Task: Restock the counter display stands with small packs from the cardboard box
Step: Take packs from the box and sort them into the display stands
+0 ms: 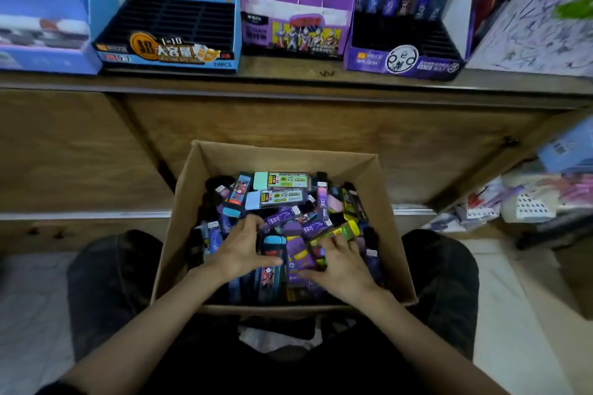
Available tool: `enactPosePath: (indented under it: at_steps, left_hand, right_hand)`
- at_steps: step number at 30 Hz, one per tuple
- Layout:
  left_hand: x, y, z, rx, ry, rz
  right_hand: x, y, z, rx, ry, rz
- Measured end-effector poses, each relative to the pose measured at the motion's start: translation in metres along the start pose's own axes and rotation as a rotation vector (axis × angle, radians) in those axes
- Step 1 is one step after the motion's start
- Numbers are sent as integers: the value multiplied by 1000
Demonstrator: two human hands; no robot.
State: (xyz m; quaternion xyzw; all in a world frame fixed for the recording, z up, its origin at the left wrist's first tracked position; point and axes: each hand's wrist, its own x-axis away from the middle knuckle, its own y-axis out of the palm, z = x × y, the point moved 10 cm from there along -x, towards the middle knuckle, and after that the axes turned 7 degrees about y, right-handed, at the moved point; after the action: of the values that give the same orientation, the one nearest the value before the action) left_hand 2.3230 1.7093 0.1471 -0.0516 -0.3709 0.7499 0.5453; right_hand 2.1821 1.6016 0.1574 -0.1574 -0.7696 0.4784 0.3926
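Below, 1 cardboard box (179,202); right hand (340,263) flat on packs (282,181), left hand (240,247) grip unclear; 5 display stands (167,51)

A wooden cabinet front (321,138) with panelled doors fills the middle, beneath a worn countertop edge (288,77). At far right leans a white panel (539,26) covered in dark pen scribbles (a green smear near its top), and lower down sits a cluttered shelf (529,202) of blurred packets above pale floor (32,298).

Only one view is given, worn on the head and tilted forward and down. The cardboard box (282,159) is seen close up, the counter (282,69) further ahead.
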Motion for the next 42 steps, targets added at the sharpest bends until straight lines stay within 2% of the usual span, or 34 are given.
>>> enactPosePath:
  at_steps: [7, 11, 14, 16, 18, 20, 23, 26, 31, 33, 36, 39, 42]
  left_hand:
    - [-1, 5, -6, 107, -57, 65]
    - [3, 13, -5, 196, -93, 77]
    - [5, 20, 1, 532, -74, 32]
    - [10, 27, 5, 679, -76, -39]
    - [14, 33, 1, 744, -124, -88]
    - [16, 36, -5, 784, -179, -101]
    - [15, 24, -5, 812, -129, -21]
    - [12, 4, 0, 854, -67, 131]
    - [9, -24, 13, 1133, -90, 370]
    - [9, -29, 21, 1240, -116, 382]
    - [9, -29, 41, 1429, -152, 298]
    - [7, -35, 58, 1489, -138, 250]
    - [10, -54, 67, 1476, -72, 318]
  right_hand:
    - [-3, 5, 2, -124, -7, -29]
    - [-9, 9, -17, -515, 18, -64]
    - [-10, 11, -27, -801, 34, -83]
    - [-6, 12, -37, -972, -32, -129]
    - [-2, 13, -40, -1062, -62, -162]
    - [-1, 13, -35, -1123, -18, -154]
    - [-3, 9, -24, -1209, 80, -104]
    - [-1, 5, -23, -1340, 125, -108]
    - [4, -9, -48, -1607, 64, -248]
    - [6, -20, -60, -1661, 38, -281]
    - [8, -39, -76, -1776, 20, -260]
    - [10, -55, -92, -1837, -1, -257]
    - [14, -71, -104, -1841, -33, -256]
